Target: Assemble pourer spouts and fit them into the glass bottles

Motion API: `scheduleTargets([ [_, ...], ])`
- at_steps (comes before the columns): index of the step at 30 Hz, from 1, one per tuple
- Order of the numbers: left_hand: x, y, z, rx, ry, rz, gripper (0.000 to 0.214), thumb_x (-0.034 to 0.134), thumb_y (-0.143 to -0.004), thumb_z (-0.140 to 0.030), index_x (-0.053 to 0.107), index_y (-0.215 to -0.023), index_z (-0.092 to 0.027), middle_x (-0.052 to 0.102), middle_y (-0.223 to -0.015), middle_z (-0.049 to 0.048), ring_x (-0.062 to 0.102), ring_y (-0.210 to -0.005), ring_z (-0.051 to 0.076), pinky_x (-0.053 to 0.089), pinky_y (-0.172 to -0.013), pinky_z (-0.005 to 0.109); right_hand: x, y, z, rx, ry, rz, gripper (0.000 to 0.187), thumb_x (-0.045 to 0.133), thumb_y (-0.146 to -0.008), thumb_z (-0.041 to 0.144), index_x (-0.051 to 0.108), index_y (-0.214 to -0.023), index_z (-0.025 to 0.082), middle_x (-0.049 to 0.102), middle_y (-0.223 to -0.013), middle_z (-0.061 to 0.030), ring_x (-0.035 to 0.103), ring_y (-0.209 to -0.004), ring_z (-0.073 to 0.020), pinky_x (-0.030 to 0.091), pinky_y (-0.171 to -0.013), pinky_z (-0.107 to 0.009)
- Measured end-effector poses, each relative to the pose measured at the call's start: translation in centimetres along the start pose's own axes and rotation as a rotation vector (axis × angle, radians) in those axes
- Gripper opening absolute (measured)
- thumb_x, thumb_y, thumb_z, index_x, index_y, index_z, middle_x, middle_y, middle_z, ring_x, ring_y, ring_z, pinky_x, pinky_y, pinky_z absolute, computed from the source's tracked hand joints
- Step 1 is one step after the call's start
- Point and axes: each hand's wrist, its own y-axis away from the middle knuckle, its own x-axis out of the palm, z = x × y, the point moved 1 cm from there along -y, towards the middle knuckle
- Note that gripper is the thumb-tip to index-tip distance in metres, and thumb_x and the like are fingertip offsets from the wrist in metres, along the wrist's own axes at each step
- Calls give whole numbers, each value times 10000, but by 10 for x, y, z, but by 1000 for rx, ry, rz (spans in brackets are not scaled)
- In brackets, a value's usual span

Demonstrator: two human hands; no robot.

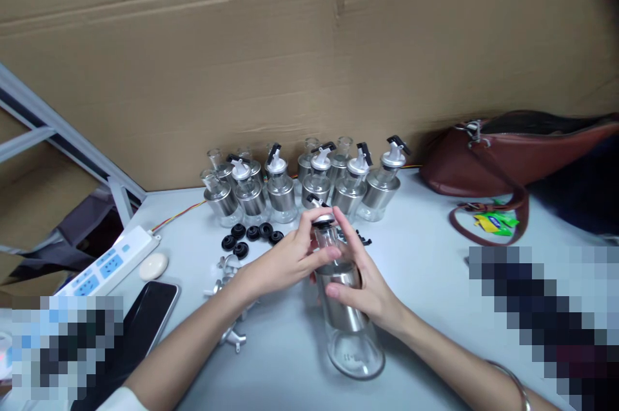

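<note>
A glass oil bottle [355, 356] with a brushed-metal band leans away from me, its base toward me. My right hand [365, 285] wraps around the band, index finger reaching up to the neck. My left hand [302, 246] closes around the bottle's top, fingers at the silver pourer spout [323, 219] with its black flip lid and thumb across the neck. Behind stand several similar bottles [281, 195], some topped with pourers, others with bare necks. Black rubber stoppers [240, 250] lie left of my left hand. Silver pourer parts [235, 338] are partly hidden by my left forearm.
Small black pieces [360, 238] lie just behind my right hand. At left are a power strip [109, 266], a white oval case [153, 266] and a phone [152, 311]. A brown handbag [527, 162] and green-yellow packets [496, 224] occupy the right. Cardboard [290, 62] walls the back.
</note>
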Motion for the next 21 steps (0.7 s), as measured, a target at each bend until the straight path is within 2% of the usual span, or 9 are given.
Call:
scheduleTargets([
  [3, 6, -1, 2, 54, 43, 19, 548, 529, -937, -516, 292, -1355, -252, 362, -1476, 168, 519, -1244, 276, 452, -1023, 469, -4, 0, -1, -129, 138, -54, 946, 768, -780, 378, 186, -1525, 347, 269, -1605, -78, 375, -1421, -305, 345, -1146, -525],
  [5, 10, -1, 4, 63, 68, 9, 528, 531, -944, -493, 295, -1347, -248, 342, -1501, 171, 457, -1319, 284, 402, -1075, 485, -4, 0, 0, -170, 179, -82, 857, 759, -788, 360, 261, -1485, 333, 191, -1631, -65, 323, -1448, -293, 315, -1168, -492],
  [6, 11, -2, 4, 61, 79, -1, 518, 530, -947, -486, 297, -1345, -249, 359, -1493, 168, 464, -1314, 283, 398, -1077, 491, -4, 0, 1, -172, 178, -84, 817, 749, -798, 354, 279, -1465, 326, 234, -1615, -76, 360, -1428, -286, 340, -1155, -480],
  [9, 13, -2, 6, 47, 108, -34, 523, 555, -932, -494, 308, -1330, -259, 439, -1423, 146, 514, -1253, 278, 421, -1052, 495, -1, 0, 5, -173, 149, -68, 734, 724, -821, 349, 292, -1414, 301, 502, -1426, -104, 524, -1288, -264, 447, -1065, -448],
  [11, 14, -3, 9, 34, 126, -59, 574, 585, -908, -513, 284, -1322, -255, 445, -1394, 149, 513, -1248, 282, 428, -1042, 499, 1, 1, 7, -177, 123, -54, 704, 710, -833, 346, 287, -1393, 298, 583, -1311, -92, 564, -1229, -251, 468, -1034, -436],
  [14, 14, -2, 13, 11, 154, -74, 612, 603, -892, -526, 248, -1311, -255, 454, -1357, 152, 571, -1155, 269, 466, -991, 504, 3, 1, 9, -156, 97, -65, 700, 715, -823, 353, 281, -1370, 308, 558, -1324, -93, 535, -1258, -261, 457, -1037, -449],
  [16, 14, -1, 15, 6, 170, -68, 568, 606, -892, -522, 284, -1282, -265, 494, -1302, 125, 607, -1078, 253, 500, -939, 487, 4, 1, 10, -127, 81, -86, 687, 727, -805, 367, 298, -1339, 314, 522, -1352, -104, 528, -1265, -288, 488, -990, -460],
  [21, 15, 0, 10, -4, 204, -71, 490, 623, -889, -490, 352, -1221, -253, 583, -1064, 61, 647, -926, 224, 560, -786, 405, 6, 2, 14, -111, 0, -71, 621, 743, -793, 353, 339, -1264, 327, 539, -1319, -87, 603, -1164, -276, 543, -873, -426],
])
